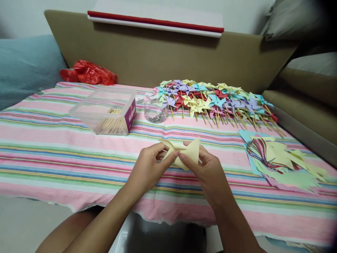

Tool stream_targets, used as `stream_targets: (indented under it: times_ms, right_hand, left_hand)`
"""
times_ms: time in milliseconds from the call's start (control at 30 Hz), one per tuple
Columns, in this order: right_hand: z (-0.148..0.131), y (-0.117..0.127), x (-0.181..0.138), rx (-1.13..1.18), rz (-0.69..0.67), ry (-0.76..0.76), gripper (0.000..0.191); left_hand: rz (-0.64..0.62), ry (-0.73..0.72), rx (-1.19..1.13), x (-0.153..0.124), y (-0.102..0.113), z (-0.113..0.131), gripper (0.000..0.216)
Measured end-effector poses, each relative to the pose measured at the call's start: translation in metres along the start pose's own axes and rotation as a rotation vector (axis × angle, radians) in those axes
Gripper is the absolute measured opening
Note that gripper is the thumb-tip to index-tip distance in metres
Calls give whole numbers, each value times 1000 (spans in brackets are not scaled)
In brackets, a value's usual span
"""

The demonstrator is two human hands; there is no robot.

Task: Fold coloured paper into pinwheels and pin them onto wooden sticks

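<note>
A pale yellow paper pinwheel piece (193, 151), partly folded, is held between my two hands above the striped cloth. My left hand (154, 160) pinches its left side, with the thumb pressed near the middle of the paper. From the other side my right hand (206, 167) grips it, thumb also close to the centre and fingers behind the sheet. The two thumb tips almost meet. Some of the fingers are hidden behind the paper. Whether a pin is in the folds I cannot tell.
Beyond my hands stand a clear plastic box (105, 105) of wooden sticks and a round clear tub (156, 114) of small metal pins. Finished pinwheels (210, 102) on sticks are heaped at the back right. Cut paper pieces (281, 158) lie at right, a red plastic bag (91, 73) back left.
</note>
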State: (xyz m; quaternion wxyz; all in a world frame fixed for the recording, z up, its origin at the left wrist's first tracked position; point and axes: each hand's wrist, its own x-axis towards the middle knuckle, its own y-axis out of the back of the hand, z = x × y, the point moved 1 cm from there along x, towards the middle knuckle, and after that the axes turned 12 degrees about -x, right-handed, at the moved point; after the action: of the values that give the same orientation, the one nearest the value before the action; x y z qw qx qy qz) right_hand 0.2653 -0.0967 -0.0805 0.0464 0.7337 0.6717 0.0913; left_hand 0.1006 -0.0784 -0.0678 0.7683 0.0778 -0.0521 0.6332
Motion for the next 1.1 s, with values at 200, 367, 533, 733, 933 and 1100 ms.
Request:
stream_targets:
  times_ms: [200,367,533,733,933,1100]
  right_hand:
    - [1,-4,-1,-20,-3,-12,27]
    - [3,-9,-1,174,17,-104,30]
    - [-4,-22,-1,561,133,-142,28]
    - [-5,-37,-3,604,107,-153,20]
    - [-3,-45,-5,594,105,-159,26]
    - [-3,-41,-4,517,64,-167,33]
  left_hand:
    - [-53,-8,4,0,8,4,20]
    - [-19,33,-130,1,6,5,17]
    - [8,214,-494,-4,-15,2,33]
    - [126,162,-619,-8,-32,-6,19]
    - [291,205,-704,-9,-35,-12,28]
    - [331,208,-786,-5,-28,-12,31]
